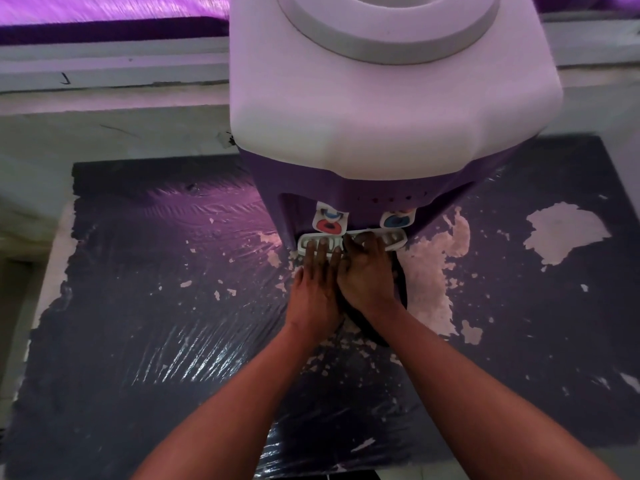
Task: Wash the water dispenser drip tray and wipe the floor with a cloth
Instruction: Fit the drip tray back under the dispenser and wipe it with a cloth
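A white and purple water dispenser (381, 98) stands ahead of me, seen from above. Its white slotted drip tray (394, 239) sits at the base, below the two taps. My left hand (317, 282) lies flat with its fingers spread over the tray's left half. My right hand (367, 275) rests on the tray's middle and right part, fingers curled onto it. A dark cloth-like thing (367, 327) shows beneath my right wrist; I cannot tell what it is. No grip around the tray is visible.
The floor (156, 306) is dark, glossy and worn, with pale patches (564, 230) where the coating has peeled. A pale wall base and ledge (104, 84) run behind the dispenser. Purple light falls across the scene.
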`<state>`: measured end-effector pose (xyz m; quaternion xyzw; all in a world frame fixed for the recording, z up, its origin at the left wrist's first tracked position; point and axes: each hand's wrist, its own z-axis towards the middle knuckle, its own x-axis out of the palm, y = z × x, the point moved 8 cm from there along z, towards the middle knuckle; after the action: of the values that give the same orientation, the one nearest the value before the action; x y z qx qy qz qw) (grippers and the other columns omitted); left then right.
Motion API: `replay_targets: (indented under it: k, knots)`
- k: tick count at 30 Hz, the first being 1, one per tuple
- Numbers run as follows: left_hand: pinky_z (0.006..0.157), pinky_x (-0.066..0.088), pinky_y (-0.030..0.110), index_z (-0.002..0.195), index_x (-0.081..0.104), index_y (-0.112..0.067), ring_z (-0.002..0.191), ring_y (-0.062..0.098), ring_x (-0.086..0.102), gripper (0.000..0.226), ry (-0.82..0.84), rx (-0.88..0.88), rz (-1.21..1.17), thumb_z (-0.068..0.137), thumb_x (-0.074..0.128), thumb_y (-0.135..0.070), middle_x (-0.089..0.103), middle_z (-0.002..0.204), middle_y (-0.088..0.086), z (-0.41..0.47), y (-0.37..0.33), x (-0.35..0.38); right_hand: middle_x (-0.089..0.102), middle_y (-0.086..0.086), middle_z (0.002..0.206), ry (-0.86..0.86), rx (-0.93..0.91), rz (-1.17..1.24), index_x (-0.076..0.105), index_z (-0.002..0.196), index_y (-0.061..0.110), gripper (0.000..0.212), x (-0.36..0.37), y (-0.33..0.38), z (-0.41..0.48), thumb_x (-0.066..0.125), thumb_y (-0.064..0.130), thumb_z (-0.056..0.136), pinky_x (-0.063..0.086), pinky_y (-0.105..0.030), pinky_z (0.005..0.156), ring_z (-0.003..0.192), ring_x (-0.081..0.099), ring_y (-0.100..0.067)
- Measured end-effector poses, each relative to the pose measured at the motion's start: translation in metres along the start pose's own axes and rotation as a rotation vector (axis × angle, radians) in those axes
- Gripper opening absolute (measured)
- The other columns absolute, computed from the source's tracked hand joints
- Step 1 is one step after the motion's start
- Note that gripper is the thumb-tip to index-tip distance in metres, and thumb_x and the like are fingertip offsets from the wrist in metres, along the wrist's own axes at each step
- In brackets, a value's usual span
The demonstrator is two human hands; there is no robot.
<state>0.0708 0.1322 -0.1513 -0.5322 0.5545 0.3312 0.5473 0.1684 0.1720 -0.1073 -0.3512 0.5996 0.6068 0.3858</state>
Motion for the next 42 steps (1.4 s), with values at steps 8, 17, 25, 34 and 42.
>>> replay_targets:
  k: [8, 17, 25, 34, 42]
  knots:
    - [0.120, 0.016, 0.051, 0.154, -0.008, -0.010, 0.149, 0.035, -0.014, 0.085, 0.021, 0.048, -0.060, 0.088, 0.038, -0.040, -0.008, 0.162, 0.017, -0.002, 0.005, 0.000, 0.068, -0.014, 0.101, -0.015, 0.087, 0.120, 0.070, 0.102, 0.004, 0.020, 0.000, -0.006, 0.013, 0.055, 0.009, 0.089, 0.052, -0.037, 0.082, 0.091, 0.063, -0.029]
    - [0.119, 0.013, 0.047, 0.155, 0.000, -0.006, 0.148, 0.038, -0.011, 0.080, 0.019, 0.020, 0.006, 0.090, 0.031, -0.041, -0.005, 0.161, 0.019, -0.004, -0.002, -0.008, 0.052, -0.022, 0.135, 0.267, 0.017, -0.089, 0.064, 0.121, 0.002, 0.036, 0.011, 0.001, 0.019, 0.054, 0.018, 0.090, 0.048, -0.040, 0.100, 0.116, 0.055, -0.036]
    - [0.122, 0.004, 0.047, 0.151, -0.016, -0.007, 0.145, 0.039, -0.024, 0.075, 0.055, 0.014, 0.070, 0.090, 0.010, -0.043, -0.020, 0.158, 0.019, -0.004, -0.004, -0.003, 0.065, -0.021, 0.106, 0.115, 0.097, 0.086, 0.066, 0.098, -0.001, 0.024, -0.007, 0.006, 0.009, 0.053, 0.016, 0.088, 0.051, -0.036, 0.088, 0.097, 0.063, -0.034]
    - [0.121, -0.001, 0.040, 0.152, -0.016, -0.009, 0.146, 0.031, -0.025, 0.086, 0.051, 0.034, -0.047, 0.094, 0.034, -0.049, -0.023, 0.159, 0.012, -0.004, 0.000, -0.003, 0.066, -0.020, 0.112, 0.032, 0.074, 0.208, 0.067, 0.111, -0.004, 0.025, -0.008, 0.028, 0.003, 0.056, 0.004, 0.090, 0.045, -0.033, 0.097, 0.109, 0.061, -0.037]
    - [0.119, 0.024, 0.046, 0.152, 0.024, -0.004, 0.147, 0.031, 0.023, 0.073, -0.161, 0.073, -0.336, 0.088, 0.056, -0.018, 0.031, 0.155, 0.021, -0.009, 0.014, -0.038, 0.066, -0.014, 0.108, 0.033, 0.212, 0.241, 0.065, 0.114, 0.009, 0.030, -0.002, 0.014, 0.002, 0.048, 0.020, 0.092, 0.052, -0.037, 0.086, 0.098, 0.064, -0.032]
